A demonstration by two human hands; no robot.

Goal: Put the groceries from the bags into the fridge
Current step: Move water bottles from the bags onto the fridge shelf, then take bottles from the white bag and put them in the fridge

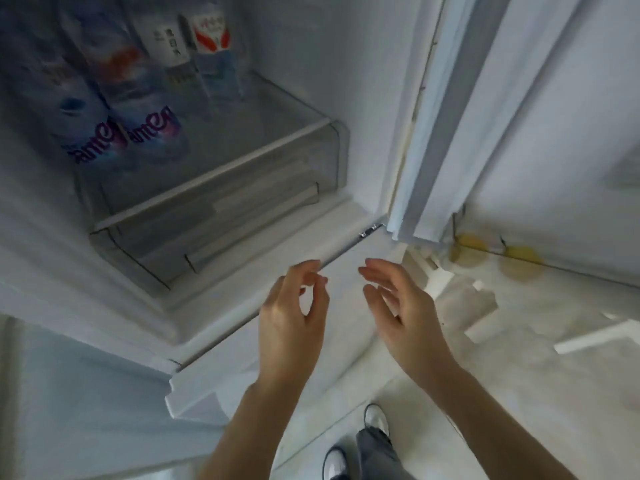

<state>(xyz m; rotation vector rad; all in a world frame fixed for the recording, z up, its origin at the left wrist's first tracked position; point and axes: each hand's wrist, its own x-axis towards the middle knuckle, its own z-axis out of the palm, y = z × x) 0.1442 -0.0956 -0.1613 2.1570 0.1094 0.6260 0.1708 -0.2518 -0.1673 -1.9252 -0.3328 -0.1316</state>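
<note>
Both hands are hanging empty before the open white fridge (363,98): left hand (294,317) loosely curled, right hand (401,306) relaxed, spread. Purple-printed drink cartons (138,133) are standing at ten o'clock (no grocery bags in view).

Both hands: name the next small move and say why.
Probably draw back and turn to fetch another item from the bags. The left hand and right hand hold nothing, the cartons already stand in the fridge, and no bag is in view.
</note>
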